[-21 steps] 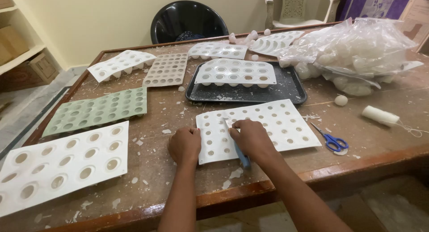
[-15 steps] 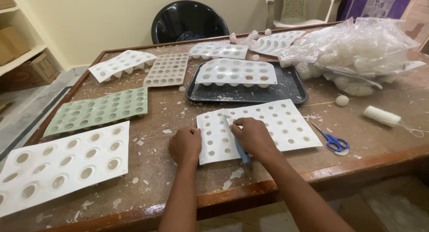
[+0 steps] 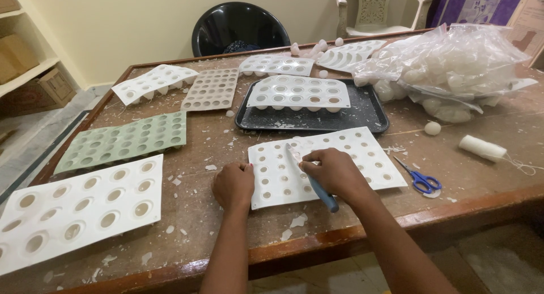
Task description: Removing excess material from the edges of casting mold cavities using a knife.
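This looks like a small home workshop, a room in a house given over to casting small wax or soap pieces by hand. A worn wooden table (image 3: 453, 158), littered with white flakes, carries many silicone moulds: white ones (image 3: 73, 206), a green one (image 3: 122, 141) and a beige one (image 3: 211, 89). A black tray (image 3: 368, 110) holds another mould, and a clear plastic bag (image 3: 453, 67) is full of whitish round pieces. Household things surround the work: a plastic chair (image 3: 377, 11), a black bin (image 3: 241, 25), cardboard boxes on shelves (image 3: 20, 56), plain yellow walls, blue-handled scissors (image 3: 422, 180) and a spool of white thread (image 3: 481, 148).
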